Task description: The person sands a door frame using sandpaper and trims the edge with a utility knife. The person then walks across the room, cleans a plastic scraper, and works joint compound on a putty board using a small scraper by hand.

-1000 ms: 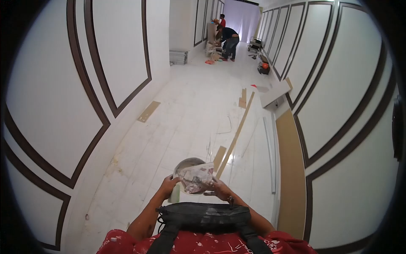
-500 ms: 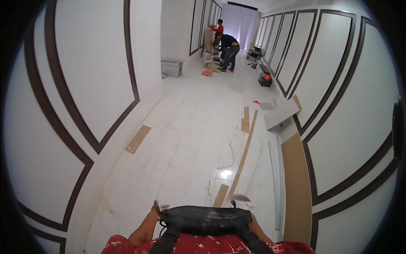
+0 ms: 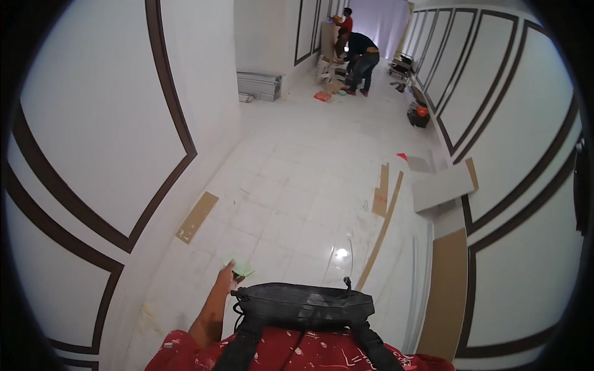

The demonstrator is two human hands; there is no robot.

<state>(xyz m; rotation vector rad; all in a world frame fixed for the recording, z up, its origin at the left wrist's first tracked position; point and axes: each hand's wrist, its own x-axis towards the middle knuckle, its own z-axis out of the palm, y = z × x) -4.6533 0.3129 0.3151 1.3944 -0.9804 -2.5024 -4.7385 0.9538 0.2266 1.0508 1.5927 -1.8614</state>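
My left hand (image 3: 232, 277) reaches forward past the left end of the black bag (image 3: 306, 304) strapped to my chest. Its fingers look closed on a thin, pale green thing (image 3: 241, 269), blurred and too small to name. White floor tiles (image 3: 278, 216) lie beyond that hand. My right hand is hidden, with the bag and the red, white-marked shirt (image 3: 284, 349) filling that side.
A brown board strip (image 3: 197, 217) lies by the left wall. On the right are a long thin strip (image 3: 382, 229), a leaning white panel (image 3: 442, 187) and a brown board (image 3: 442, 290). Two people (image 3: 360, 62) work far ahead near stacked metal profiles (image 3: 260, 85).
My left hand has moved forward, and the pale green thing now shows at its fingers. My right forearm has gone out of sight. The view has shifted, and I am closer to the leaning panel.
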